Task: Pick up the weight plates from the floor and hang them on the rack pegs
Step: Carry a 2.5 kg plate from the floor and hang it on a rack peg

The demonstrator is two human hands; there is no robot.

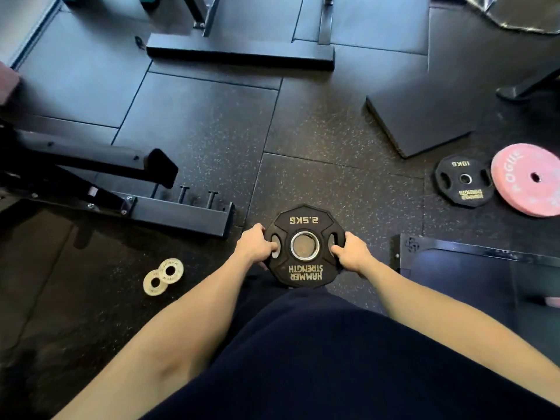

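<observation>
Fingers [274, 246] of the left hand [254, 245] curl through the left grip slot of the black 2.5KG plate [304, 269], and the right hand [351, 253] grips the opposite edge, thumb hooked into the right slot. Both hands hold this plate in the lower centre of the frame, above the speckled rubber floor [333, 183]. At the right edge lie a black 10KG plate [463, 180] and, just beside it, a pink plate [530, 178]. Two small pale plates [163, 275] overlap on the floor at lower left. Short upright pegs [197, 197] stand on a black rack base [181, 213] in the left middle of the frame.
</observation>
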